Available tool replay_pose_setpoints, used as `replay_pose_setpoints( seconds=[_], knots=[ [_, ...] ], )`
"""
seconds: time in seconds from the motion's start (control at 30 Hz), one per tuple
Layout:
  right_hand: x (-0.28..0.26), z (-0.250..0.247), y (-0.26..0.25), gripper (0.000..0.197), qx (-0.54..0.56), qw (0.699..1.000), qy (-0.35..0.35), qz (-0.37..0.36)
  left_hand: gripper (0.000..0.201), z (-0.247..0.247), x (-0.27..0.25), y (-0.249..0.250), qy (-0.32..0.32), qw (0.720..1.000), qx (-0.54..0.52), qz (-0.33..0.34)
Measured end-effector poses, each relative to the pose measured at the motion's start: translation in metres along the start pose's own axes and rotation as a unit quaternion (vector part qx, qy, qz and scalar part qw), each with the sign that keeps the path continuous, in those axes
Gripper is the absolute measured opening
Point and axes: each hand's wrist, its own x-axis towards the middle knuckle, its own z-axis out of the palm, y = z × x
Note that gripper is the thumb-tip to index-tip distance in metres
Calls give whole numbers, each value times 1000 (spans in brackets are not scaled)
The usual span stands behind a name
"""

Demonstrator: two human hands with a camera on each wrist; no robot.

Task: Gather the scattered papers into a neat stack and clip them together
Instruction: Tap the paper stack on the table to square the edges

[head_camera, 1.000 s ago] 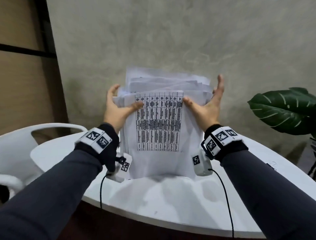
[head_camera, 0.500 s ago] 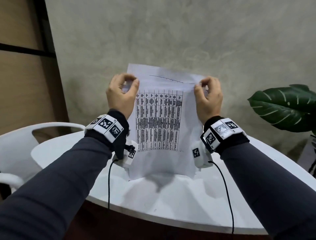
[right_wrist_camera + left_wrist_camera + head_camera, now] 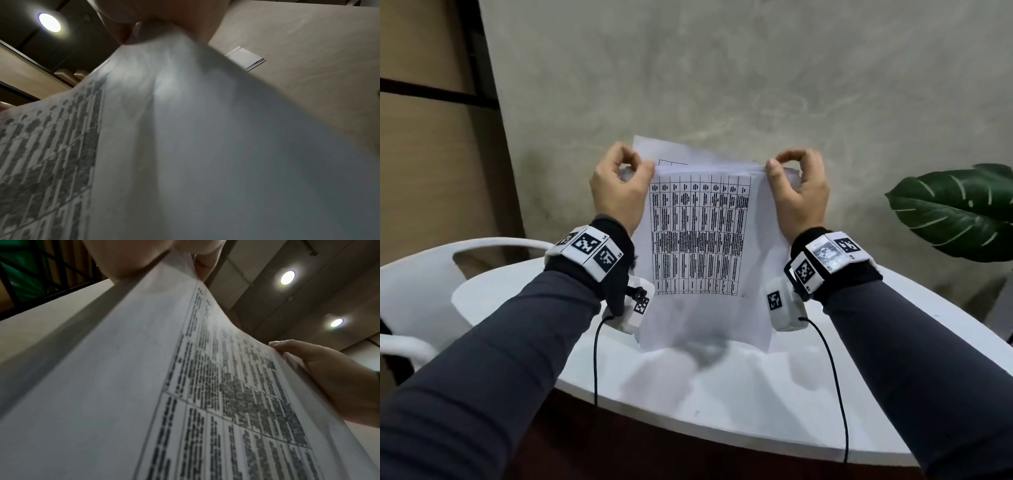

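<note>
1. Left hand [image 3: 619,192] — thumb and curled fingers pinch the top left corner of the upright sheaf of white printed papers [image 3: 702,240].
2. Right hand [image 3: 799,195] pinches the top right corner likewise.
3. Sheaf stands over the round white table [image 3: 722,404]; bottom edge blurred, contact unclear.
4. Sheet count — cannot tell.

Both your arms, in dark grey long sleeves, reach forward and upward side by side, each wrist wrapped in a black band carrying white marker blocks. Your left hand [image 3: 618,190] is raised, palm facing inward, thumb and curled fingers [image 3: 619,156] pinched together at its top. Your right hand [image 3: 799,192] mirrors it at the same height, well apart from the left, thumb [image 3: 292,345] pressed forward and fingers curled behind.
</note>
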Motion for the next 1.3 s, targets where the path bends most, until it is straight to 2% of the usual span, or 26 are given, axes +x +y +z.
replay_pose_setpoints(
  seconds=[0.03,0.07,0.1,0.17,0.23,0.3,0.33,0.4,0.47,0.5,0.57,0.63,0.67,0.7,0.73,0.77,0.83,0.9,0.97,1.07,1.13,1.23,1.3],
  knots=[
    [0,0,-1,11,12,1000,-11,8,19,-1,-3,2,-17,1000,-9,4],
    [1,1,-2,16,18,1000,-21,15,31,-1,-5,5,-41,999,-11,0],
    [1,1,-1,16,22,999,-30,22,45,-2,-7,5,-70,998,-10,-1],
    [3,2,-2,9,26,998,-51,37,59,-3,-6,2,-117,992,-26,-37],
    [4,1,-1,11,24,998,-51,42,67,-7,-4,-2,-114,989,-60,-78],
    [3,-2,0,14,39,996,-48,64,56,-10,-3,-4,-84,988,-82,-104],
    [0,-4,1,24,47,993,-54,89,48,-11,-3,-4,-66,988,-82,-112],
    [-10,-5,8,52,79,981,-90,153,48,-12,-1,-6,-45,987,-94,-121],
    [-27,-4,17,73,158,951,-126,235,52,-12,2,-11,-32,984,-116,-133],
    [-35,-4,18,72,187,933,-140,274,53,-12,3,-13,-31,982,-122,-140],
    [-45,-5,20,55,189,916,-158,317,62,-14,-2,-13,-58,972,-134,-184],
    [-45,-6,19,46,184,912,-152,334,87,-18,-14,-17,-131,952,-133,-244],
    [-42,-6,17,48,188,912,-146,335,92,-20,-21,-18,-165,942,-123,-266],
    [-39,-6,14,47,195,911,-140,336,85,-20,-26,-20,-181,937,-111,-276],
    [-36,-5,11,46,204,911,-137,332,67,-20,-31,-19,-181,938,-99,-280],
    [-33,-3,8,45,207,912,-136,327,47,-18,-31,-20,-164,943,-86,-278],
    [-26,2,2,39,210,921,-131,302,28,-12,-25,-17,-120,955,-73,-261],
    [-19,5,0,23,224,924,-110,288,24,-8,-18,-10,-86,966,-75,-231],
    [-19,2,6,21,231,918,-128,295,21,-7,-18,-12,-75,968,-84,-223],
    [-45,-5,27,35,191,875,-222,386,26,-19,-37,-33,-103,948,-82,-289],
    [-68,-9,39,37,141,852,-271,424,30,-28,-59,-48,-142,929,-74,-333],
    [-78,-5,40,34,151,860,-239,425,21,-34,-78,-59,-173,914,-64,-360],
    [-68,-1,36,33,131,878,-221,404,32,-36,-73,-57,-162,918,-48,-358]
  ],
)
